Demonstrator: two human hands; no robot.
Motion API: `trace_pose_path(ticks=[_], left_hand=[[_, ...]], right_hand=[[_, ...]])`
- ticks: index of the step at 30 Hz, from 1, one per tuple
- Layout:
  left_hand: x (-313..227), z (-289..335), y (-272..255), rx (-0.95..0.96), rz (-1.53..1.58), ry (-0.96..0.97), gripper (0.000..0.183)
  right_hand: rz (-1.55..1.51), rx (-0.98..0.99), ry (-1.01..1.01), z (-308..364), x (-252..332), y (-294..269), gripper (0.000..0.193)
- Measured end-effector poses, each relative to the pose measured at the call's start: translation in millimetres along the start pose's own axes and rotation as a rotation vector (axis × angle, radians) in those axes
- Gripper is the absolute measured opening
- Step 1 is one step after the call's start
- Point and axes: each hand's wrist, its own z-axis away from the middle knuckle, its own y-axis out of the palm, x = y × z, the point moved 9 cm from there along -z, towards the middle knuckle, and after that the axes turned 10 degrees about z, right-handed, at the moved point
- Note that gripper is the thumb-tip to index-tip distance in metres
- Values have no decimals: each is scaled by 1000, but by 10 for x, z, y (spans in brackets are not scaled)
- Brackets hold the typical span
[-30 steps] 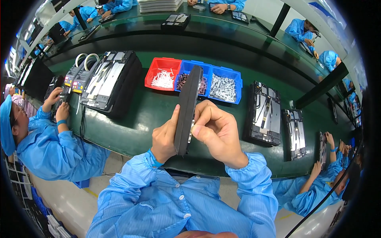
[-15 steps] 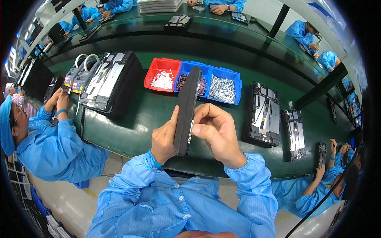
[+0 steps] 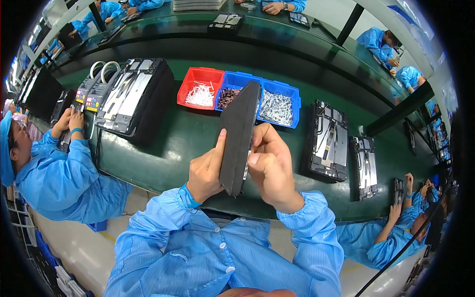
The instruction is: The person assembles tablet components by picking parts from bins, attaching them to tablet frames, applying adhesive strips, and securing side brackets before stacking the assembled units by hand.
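I hold a flat black panel (image 3: 238,133) upright on its edge above the green bench (image 3: 163,148). My left hand (image 3: 207,168) grips its left face and lower edge, thumb up along the panel. My right hand (image 3: 271,166) is curled against the right face, fingertips pinched at the panel's edge near the middle. Whether something small sits between those fingertips I cannot tell. Both sleeves are light blue.
Behind the panel stand a red bin (image 3: 200,89) with white parts and two blue bins (image 3: 279,101) with dark and silver parts. A stack of opened devices (image 3: 131,96) lies left, two more (image 3: 326,141) right. Co-workers in blue sit at left (image 3: 54,168) and right (image 3: 396,232).
The panel and both my hands stay almost where they were. The co-worker at left has shifted their hands slightly on the bench.
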Motion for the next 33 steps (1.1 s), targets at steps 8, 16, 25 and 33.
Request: trace_pose_path(ticks=[8, 16, 25, 33], left_hand=[[21, 52, 64, 47, 34, -12, 70], [509, 594, -196, -114, 626, -579, 28], [202, 194, 749, 470, 1291, -1173, 57], [921, 549, 1033, 532, 772, -897, 38]], right_hand=[[44, 29, -242, 188, -2, 143, 40], [1175, -260, -522, 326, 771, -561, 41], [529, -483, 131, 1137, 68, -1487, 43], [610, -812, -37, 1423, 660, -3146, 45]])
